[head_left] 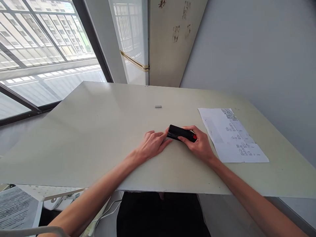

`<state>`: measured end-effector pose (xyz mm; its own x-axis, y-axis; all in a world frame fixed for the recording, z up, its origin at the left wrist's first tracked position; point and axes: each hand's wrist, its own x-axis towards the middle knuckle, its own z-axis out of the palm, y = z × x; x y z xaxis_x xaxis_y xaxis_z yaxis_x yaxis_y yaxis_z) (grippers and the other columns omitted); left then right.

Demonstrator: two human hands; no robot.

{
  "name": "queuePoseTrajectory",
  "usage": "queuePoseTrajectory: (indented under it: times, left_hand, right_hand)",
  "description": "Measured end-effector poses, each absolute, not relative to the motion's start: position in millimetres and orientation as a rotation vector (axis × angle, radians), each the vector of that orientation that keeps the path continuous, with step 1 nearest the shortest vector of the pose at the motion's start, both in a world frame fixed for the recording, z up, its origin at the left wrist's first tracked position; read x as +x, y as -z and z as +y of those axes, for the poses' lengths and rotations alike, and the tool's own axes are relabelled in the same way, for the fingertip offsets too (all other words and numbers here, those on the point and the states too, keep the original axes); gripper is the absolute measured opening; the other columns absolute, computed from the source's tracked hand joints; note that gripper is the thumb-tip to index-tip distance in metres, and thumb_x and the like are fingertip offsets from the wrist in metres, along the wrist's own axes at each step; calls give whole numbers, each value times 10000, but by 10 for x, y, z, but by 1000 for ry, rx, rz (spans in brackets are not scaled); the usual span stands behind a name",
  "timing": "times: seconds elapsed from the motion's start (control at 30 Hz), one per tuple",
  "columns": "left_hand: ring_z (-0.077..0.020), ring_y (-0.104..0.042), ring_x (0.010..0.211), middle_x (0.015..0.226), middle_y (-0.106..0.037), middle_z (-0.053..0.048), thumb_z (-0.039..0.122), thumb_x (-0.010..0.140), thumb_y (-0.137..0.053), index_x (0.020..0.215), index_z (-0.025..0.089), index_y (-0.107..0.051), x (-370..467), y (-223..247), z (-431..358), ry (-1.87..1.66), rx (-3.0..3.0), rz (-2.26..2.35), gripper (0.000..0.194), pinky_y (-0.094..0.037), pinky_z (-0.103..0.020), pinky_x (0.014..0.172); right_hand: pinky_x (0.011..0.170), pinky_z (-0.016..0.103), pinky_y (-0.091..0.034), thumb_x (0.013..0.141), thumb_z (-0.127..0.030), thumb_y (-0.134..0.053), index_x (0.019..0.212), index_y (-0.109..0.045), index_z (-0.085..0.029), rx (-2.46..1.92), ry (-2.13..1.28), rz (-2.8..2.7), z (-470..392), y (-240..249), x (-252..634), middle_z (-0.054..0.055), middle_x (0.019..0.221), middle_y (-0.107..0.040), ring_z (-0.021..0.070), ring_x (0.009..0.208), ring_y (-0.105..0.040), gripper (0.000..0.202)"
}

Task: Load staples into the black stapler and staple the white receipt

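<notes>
the white table [98, 144] spreads out before you, its smooth top faintly glossy, with a pale sheen toward its far left part. beyond the table's left side is a dark-framed window [46, 42], with railings and a building outside. a plain grey wall [261, 49] runs along the table's right side. below the table's near left corner you have a printed page [18, 207] and, further in, a white cable [107, 210]. behind the table's far edge stands a tall refrigerator [170, 56], glossy in front, brown-stained on its side panel; its door looks closed, so what it holds is hidden. on the right part of the table a printed sheet [232, 138] lies flat, and a small grey strip [158, 106] lies near the middle, toward the table's far edge. the black tool [181, 132], with a red part at its right end, is over the table's middle, nearer to you than the strip; its inside is out of sight. your right hand [199, 143] holds it, thumb on the near side and fingers round the far side. your left hand [154, 143] is palm down at the table's middle, fingers extended, thumb apart, a fingertip touching the tool's left end.
</notes>
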<state>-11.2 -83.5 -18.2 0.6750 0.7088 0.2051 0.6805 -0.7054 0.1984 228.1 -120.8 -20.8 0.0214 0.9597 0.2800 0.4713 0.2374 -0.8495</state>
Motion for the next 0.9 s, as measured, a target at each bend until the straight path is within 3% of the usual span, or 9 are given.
queuePoseTrajectory:
  times: [0.47, 0.67, 0.8, 0.9]
  left_hand:
    - [-224, -732, 766, 912, -765, -76, 479, 1143, -341, 1468, 130, -552, -117, 193, -840, -397, 2784, 1157, 521, -489, -346, 778]
    - [-231, -743, 810, 971, -779, -78, 474, 1133, -386, 1534, 141, -507, -137, 192, -848, -415, 2748, 1205, 535, -508, -356, 807]
    - [-236, -744, 813, 959, -780, -87, 472, 1135, -376, 1551, 139, -503, -150, 192, -854, -422, 2746, 1229, 548, -515, -361, 817]
    - [-230, -738, 806, 924, -771, -77, 472, 1135, -367, 1542, 148, -517, -158, 184, -855, -431, 2741, 1240, 541, -516, -345, 801]
  right_hand:
    - [819, 420, -605, 850, -498, -813, 1102, -718, -276, -1423, -667, -1590, -1197, 186, 2288, 43, 1082, -801, 264, 948, -738, 349]
    - [918, 444, -585, 832, -569, -819, 1139, -707, -279, -1461, -736, -1543, -1196, 179, 2349, 49, 1152, -776, 267, 1013, -714, 437]
    - [1074, 447, -540, 1005, -601, -589, 1301, -640, -309, -1344, -1033, -1467, -1189, 139, 2441, 58, 1378, -697, 254, 1260, -666, 419]
    - [1154, 480, -489, 1071, -576, -447, 1285, -646, -294, -1308, -1044, -1238, -1222, 153, 2480, 71, 1396, -693, 255, 1351, -626, 407]
